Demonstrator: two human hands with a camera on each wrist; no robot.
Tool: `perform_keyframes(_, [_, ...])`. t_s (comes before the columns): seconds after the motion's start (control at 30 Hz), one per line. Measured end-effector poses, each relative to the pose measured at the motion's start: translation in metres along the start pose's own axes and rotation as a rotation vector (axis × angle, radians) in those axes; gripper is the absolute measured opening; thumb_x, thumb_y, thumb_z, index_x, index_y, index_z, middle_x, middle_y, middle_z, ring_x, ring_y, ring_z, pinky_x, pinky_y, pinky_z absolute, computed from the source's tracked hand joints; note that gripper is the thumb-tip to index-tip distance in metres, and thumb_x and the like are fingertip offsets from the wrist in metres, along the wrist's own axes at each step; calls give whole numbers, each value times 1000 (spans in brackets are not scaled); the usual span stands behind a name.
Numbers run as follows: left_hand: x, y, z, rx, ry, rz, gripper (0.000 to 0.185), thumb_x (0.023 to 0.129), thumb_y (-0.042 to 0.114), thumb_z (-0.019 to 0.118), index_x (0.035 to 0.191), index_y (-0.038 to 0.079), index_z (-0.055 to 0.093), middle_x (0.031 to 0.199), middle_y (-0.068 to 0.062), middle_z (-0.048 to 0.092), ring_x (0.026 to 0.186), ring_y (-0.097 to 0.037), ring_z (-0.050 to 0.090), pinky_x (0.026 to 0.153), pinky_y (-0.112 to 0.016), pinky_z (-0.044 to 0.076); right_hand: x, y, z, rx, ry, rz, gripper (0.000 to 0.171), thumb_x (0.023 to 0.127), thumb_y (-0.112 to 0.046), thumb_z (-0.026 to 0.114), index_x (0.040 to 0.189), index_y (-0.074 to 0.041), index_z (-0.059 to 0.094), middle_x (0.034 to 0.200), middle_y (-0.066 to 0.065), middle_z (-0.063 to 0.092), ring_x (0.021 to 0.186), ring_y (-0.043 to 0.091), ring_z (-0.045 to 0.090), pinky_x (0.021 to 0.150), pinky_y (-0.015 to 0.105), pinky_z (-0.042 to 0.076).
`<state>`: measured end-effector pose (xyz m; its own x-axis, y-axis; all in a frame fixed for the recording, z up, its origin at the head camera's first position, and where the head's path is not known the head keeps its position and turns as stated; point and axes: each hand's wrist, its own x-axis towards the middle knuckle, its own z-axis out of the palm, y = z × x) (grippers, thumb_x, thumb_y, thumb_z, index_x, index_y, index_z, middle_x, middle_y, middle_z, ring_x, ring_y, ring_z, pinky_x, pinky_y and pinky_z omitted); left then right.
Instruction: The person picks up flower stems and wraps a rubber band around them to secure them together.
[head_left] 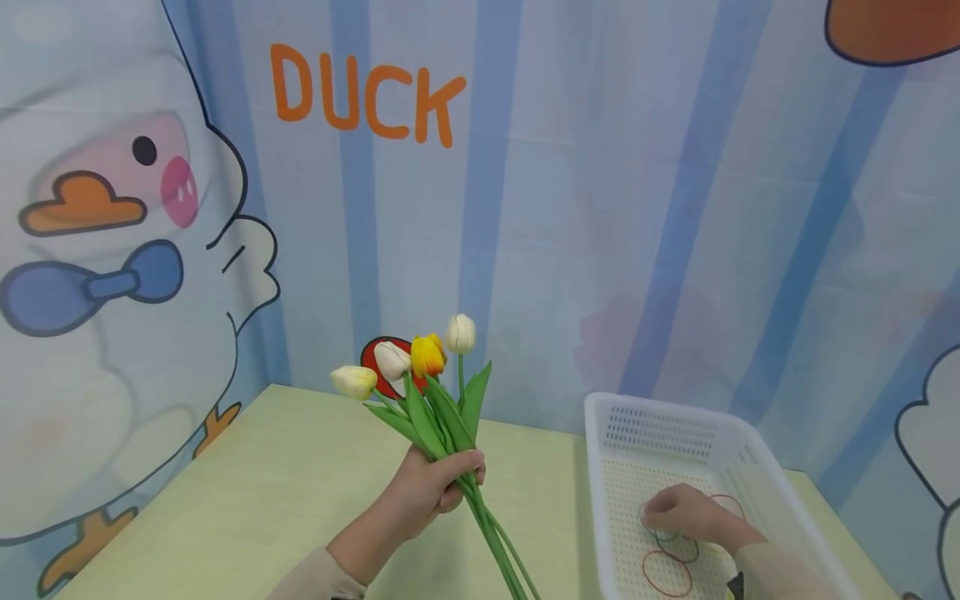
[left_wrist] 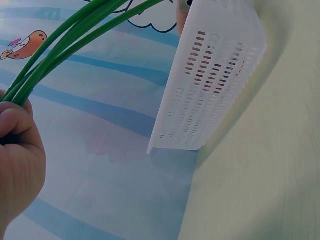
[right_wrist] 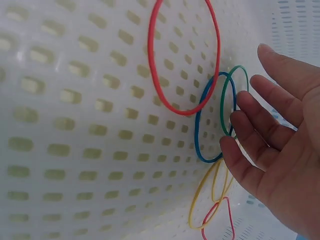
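Observation:
My left hand point(head_left: 438, 483) grips a bunch of tulips point(head_left: 429, 421) by its green stems; white, cream and yellow-orange blooms point up and away. In the left wrist view the stems point(left_wrist: 55, 52) pass through the curled fingers. Inside a white perforated basket point(head_left: 595, 483), my right hand point(head_left: 693, 512) hovers among coloured rubber bands. Its fingers are relaxed, with thumb apart, near a green rubber band point(right_wrist: 246, 75) and a blue rubber band point(right_wrist: 197, 127); whether the fingertips touch them I cannot tell. A large red rubber band point(right_wrist: 150, 50) and yellow rubber bands point(right_wrist: 196, 200) lie close by.
The basket stands on the right of a pale yellow table point(head_left: 300, 467). Behind the table hangs a blue striped curtain point(head_left: 555, 250) with duck drawings and orange lettering. Another small red rubber band point(right_wrist: 231, 215) lies in the basket.

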<state>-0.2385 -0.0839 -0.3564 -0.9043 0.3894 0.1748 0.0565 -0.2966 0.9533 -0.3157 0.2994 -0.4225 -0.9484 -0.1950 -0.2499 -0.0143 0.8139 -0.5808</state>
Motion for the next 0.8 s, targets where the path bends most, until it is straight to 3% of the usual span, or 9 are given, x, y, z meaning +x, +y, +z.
perform_keyframes(0.4, [1, -3, -1, -17, 7, 3, 6, 93, 9, 58, 90, 10, 53, 71, 1, 61, 39, -3, 34, 41, -18, 28, 8, 4, 11, -69, 19, 82, 17, 82, -19, 74, 89, -4, 68, 80, 0, 65, 77, 15, 58, 72, 36, 51])
perform_keyframes(0.8, [3, -5, -1, -24, 7, 0, 5, 94, 8, 57, 91, 10, 54, 72, 2, 61, 39, -3, 33, 41, -17, 27, 10, 1, 14, -103, 14, 90, 16, 79, -17, 76, 84, -7, 64, 78, 1, 61, 75, 17, 54, 72, 38, 48])
